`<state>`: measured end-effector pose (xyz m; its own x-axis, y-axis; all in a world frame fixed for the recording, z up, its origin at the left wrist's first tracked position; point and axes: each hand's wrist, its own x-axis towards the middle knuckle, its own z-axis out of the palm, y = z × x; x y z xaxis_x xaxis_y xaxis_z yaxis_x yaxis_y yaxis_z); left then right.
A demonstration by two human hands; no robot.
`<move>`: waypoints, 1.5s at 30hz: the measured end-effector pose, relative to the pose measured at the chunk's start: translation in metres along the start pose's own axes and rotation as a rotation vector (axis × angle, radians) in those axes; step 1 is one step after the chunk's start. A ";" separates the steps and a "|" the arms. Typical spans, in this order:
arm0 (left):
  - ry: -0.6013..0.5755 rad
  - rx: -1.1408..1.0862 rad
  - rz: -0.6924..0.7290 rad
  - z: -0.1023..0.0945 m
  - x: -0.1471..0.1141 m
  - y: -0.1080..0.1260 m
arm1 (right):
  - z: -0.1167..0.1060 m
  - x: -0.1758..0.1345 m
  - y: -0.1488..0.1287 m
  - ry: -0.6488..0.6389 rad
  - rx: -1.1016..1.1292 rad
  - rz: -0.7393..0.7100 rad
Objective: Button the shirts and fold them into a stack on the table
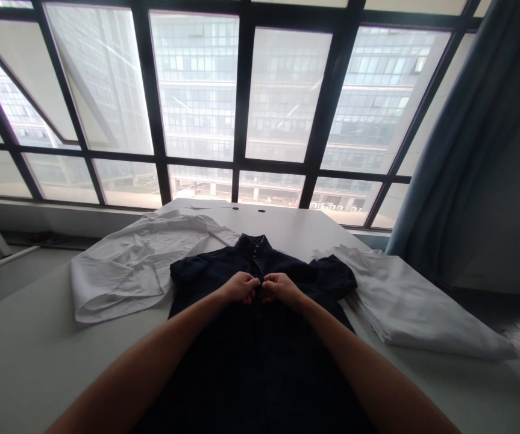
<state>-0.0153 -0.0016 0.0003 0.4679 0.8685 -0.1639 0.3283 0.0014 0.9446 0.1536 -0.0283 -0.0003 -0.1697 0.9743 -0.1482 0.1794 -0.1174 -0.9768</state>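
A dark navy shirt (214,265) lies spread out before me, its collar (254,241) pointing toward the window. Both hands meet at the front placket, a little below the collar. My left hand (241,287) is closed in a pinch on the shirt's left-hand front edge. Facing it, my right hand (282,289) pinches the other edge, the fingertips of the two hands almost touching. Whether a button sits between the fingers is too small and dark to tell. Small light dots show on the placket near the collar.
A white shirt (137,259) is laid out on the left of the white table (296,223). Folded white garments (413,301) lie on the right. Behind the table stand large framed windows (282,90), with a blue-grey curtain (458,169) at the right.
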 end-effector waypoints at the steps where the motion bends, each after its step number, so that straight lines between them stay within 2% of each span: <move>1: -0.001 0.019 0.011 0.000 -0.001 0.001 | 0.000 0.000 0.000 0.002 0.000 0.003; 7: 0.025 0.068 0.031 0.003 -0.003 0.002 | -0.001 0.003 0.002 0.006 0.002 0.031; 12: 0.049 0.038 0.026 0.004 -0.004 0.003 | 0.000 -0.003 -0.006 -0.051 0.046 0.055; 15: 0.040 0.006 0.022 0.003 -0.005 0.004 | 0.003 -0.005 -0.009 -0.018 0.041 0.058; 20: 0.032 -0.055 0.000 0.001 -0.005 0.006 | 0.012 -0.003 -0.003 0.110 -0.089 -0.046; 28: 0.094 -0.018 0.037 0.004 -0.005 0.004 | 0.016 -0.002 0.005 0.155 -0.158 -0.185; 34: 0.079 -0.032 0.093 0.004 -0.003 0.002 | 0.009 -0.002 0.001 0.067 -0.096 -0.090; 38: 0.072 0.008 0.149 0.004 -0.001 0.000 | 0.006 0.001 0.001 0.051 -0.099 -0.076; 45: 0.179 0.180 0.220 0.005 -0.005 -0.001 | 0.006 0.002 0.000 0.035 -0.108 -0.055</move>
<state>-0.0142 -0.0086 -0.0006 0.3973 0.9115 0.1064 0.3828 -0.2700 0.8835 0.1472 -0.0275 -0.0017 -0.1486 0.9850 -0.0874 0.2741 -0.0439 -0.9607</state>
